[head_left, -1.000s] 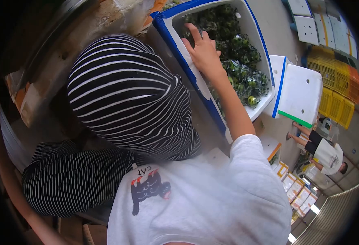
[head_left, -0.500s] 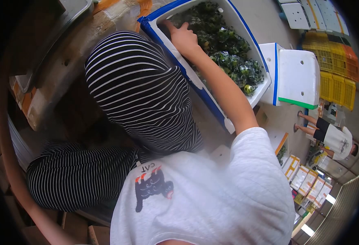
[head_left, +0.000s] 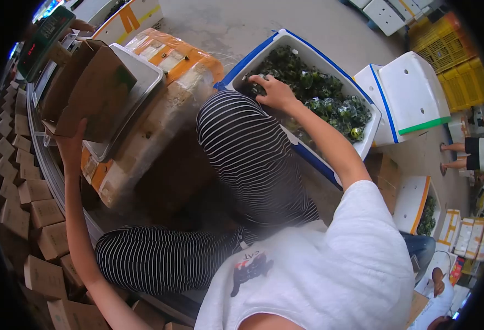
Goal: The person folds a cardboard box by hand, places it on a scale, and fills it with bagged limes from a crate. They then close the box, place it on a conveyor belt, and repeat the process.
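Observation:
My right hand reaches over my striped knee into a white foam box with blue tape. The box is full of dark green produce. The fingers curl down around a piece of it at the box's near-left corner. My left hand, arm stretched up at the left, grips the lower edge of an open brown cardboard box. That box rests tilted on a metal scale tray.
The scale stands on a taped orange-and-clear package, with its display at the top left. Several small cardboard boxes line the left. A foam lid, yellow crates, a second foam box and another person's legs lie to the right.
The view has swung left, bringing my left hand, the cardboard box and the scale into sight. My right hand stayed in the foam box and drew toward its near-left corner.

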### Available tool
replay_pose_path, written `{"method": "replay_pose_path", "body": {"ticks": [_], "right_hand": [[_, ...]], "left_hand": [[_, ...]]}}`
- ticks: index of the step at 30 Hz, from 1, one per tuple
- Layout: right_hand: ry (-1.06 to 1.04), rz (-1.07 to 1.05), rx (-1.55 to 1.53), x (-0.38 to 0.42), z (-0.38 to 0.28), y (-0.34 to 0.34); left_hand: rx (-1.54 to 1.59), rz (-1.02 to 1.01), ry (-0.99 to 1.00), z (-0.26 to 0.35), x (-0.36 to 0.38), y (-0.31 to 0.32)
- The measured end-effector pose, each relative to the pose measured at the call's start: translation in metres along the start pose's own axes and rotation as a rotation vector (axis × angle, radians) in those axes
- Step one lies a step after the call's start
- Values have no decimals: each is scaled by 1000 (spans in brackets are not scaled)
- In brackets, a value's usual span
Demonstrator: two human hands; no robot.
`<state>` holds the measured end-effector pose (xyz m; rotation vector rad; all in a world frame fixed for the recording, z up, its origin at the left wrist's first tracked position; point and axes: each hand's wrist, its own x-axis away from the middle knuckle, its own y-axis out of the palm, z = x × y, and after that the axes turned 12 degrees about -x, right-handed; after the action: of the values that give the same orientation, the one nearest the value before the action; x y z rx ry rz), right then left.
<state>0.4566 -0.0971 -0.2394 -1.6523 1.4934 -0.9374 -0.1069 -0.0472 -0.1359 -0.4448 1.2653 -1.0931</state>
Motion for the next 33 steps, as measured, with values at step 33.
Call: {"method": "replay_pose_path", "body": {"ticks": [33], "right_hand": [[-1353, -378, -89, -172, -446, -39]], "left_hand": [[227, 136, -104, 39, 0, 10]]}}
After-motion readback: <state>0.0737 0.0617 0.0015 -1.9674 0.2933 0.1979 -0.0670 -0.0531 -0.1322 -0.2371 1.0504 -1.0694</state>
